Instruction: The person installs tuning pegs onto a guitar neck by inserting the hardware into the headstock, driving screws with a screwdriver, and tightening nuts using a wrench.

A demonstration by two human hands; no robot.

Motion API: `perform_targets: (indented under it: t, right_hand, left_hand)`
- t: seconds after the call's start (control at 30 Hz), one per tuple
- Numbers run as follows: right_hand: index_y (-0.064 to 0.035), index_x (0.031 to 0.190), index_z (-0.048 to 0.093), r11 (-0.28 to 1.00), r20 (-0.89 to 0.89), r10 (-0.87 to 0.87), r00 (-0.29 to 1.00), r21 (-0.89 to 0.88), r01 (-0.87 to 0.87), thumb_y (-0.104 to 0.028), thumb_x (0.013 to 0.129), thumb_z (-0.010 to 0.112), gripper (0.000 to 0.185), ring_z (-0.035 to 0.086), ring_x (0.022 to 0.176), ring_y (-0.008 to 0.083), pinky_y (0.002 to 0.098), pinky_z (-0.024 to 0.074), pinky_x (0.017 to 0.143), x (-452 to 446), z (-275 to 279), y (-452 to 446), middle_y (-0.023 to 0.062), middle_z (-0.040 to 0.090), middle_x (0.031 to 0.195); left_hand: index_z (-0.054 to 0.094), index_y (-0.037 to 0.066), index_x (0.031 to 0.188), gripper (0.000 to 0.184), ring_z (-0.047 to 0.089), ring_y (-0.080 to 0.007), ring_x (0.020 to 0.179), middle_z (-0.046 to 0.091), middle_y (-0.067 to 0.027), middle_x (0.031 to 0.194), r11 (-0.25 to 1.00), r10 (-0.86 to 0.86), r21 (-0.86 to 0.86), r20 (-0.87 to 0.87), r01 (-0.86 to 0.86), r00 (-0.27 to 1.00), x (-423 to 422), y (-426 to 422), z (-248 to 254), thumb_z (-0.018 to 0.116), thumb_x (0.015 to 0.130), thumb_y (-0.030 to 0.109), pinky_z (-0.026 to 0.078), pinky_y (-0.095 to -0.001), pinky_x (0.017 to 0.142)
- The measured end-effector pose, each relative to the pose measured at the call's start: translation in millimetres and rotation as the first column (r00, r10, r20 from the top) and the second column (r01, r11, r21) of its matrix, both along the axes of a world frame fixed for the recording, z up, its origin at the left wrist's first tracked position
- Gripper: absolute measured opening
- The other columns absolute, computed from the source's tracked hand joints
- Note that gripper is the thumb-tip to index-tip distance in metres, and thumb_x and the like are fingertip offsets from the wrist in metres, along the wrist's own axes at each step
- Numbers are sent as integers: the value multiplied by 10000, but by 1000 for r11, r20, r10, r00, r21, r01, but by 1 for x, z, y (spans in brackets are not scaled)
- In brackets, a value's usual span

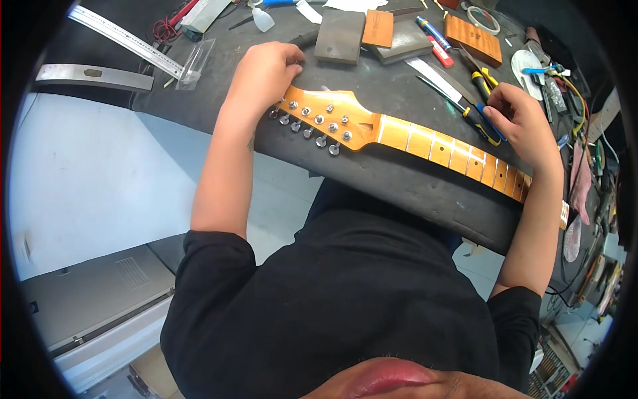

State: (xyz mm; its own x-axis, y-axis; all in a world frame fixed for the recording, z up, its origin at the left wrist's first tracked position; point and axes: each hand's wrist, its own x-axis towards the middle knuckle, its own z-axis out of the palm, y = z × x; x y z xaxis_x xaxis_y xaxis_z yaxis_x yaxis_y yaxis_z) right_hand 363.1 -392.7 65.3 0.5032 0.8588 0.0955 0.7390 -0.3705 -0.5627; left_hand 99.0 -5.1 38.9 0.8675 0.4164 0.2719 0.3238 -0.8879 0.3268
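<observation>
A guitar neck (415, 139) with a glossy amber finish lies across the near side of the dark bench, its headstock on the left with several metal tuning pegs (307, 132). Just beyond the headstock tip is my left hand (264, 74), fingers curled in towards the thumb; whatever they may hold is hidden. My right hand (525, 126) hovers above the far side of the fretboard, loosely bent, thumb and fingers apart, with nothing visible between them. Close to it lie yellow-and-black handled pliers (484, 86) and a yellow-black handled tool (480, 125). My right forearm covers part of the neck's body end.
Grey sharpening blocks (339, 36), wooden blocks (473, 38), a blue marker (433, 32) and a red box (440, 52) sit at the back. A steel ruler (126, 41) and a curved metal bar (94, 76) are far left. Tools and cables crowd the right side.
</observation>
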Motion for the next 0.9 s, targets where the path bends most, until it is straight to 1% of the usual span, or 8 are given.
perform_targets:
  t: [0.03,0.13,0.23,0.33,0.47,0.57,0.87,0.9]
  right_hand:
    - [33,1008,670,1000,-5,2,1000,6,-2,-126,1006,822,219,635,849,235,390,533,788,1,0,-1,115,695,902]
    - [35,1006,665,1000,-10,-11,1000,-7,11,-127,1007,826,228,622,837,216,379,530,783,-2,3,-1,108,686,891]
    - [35,1006,664,1000,-27,-22,999,3,22,-126,1006,827,229,615,831,206,373,528,780,-1,2,-1,103,683,887]
    - [35,1006,666,1000,-26,-18,999,-3,18,-120,1005,825,222,614,831,205,372,529,778,0,0,0,102,687,889]
    - [32,1003,667,1000,11,-13,1000,-10,13,-115,1004,821,213,620,834,212,376,530,776,-1,-1,0,106,694,890]
    - [31,1001,668,1000,7,-11,1000,-11,11,-119,1005,820,214,627,836,222,382,528,775,-2,-1,1,110,697,892]
    - [36,989,652,1000,5,3,1000,1,-3,-116,1000,822,228,609,812,220,383,521,758,0,-1,0,111,673,883]
    - [35,989,652,1000,9,12,1000,4,-12,-116,1001,821,227,609,811,218,383,521,757,0,-1,-1,109,671,881]
  left_hand:
    - [830,27,1159,198,757,-252,828,821,-130,977,1000,0,0,-40,0,999,3,1,1,792,972,80,602,-389,779]
    - [828,13,1115,165,742,-235,813,811,-128,970,997,67,-24,-14,-68,998,5,-2,5,749,978,62,599,-375,772]
    - [810,0,1095,164,722,-206,806,795,-103,959,998,29,-56,97,-24,995,-10,-9,12,694,981,23,592,-352,771]
    - [789,-12,1059,143,702,-182,816,776,-81,965,981,-60,-176,135,83,989,-35,-27,27,682,965,-24,575,-341,757]
    - [774,-26,1040,150,695,-191,836,749,-93,954,912,-303,-290,4,291,953,-58,-45,53,672,942,-78,555,-346,726]
    - [769,-34,1035,144,698,-211,828,737,-107,936,921,-327,-232,-18,314,945,-51,-44,47,663,945,-73,555,-348,724]
    - [777,-32,1035,137,716,-255,826,739,-122,930,918,-356,-232,-125,322,926,-42,-44,50,674,946,-50,571,-377,743]
    - [779,-30,1041,133,722,-259,832,742,-124,934,923,-358,-187,-110,335,927,-41,-46,48,683,949,-44,576,-379,750]
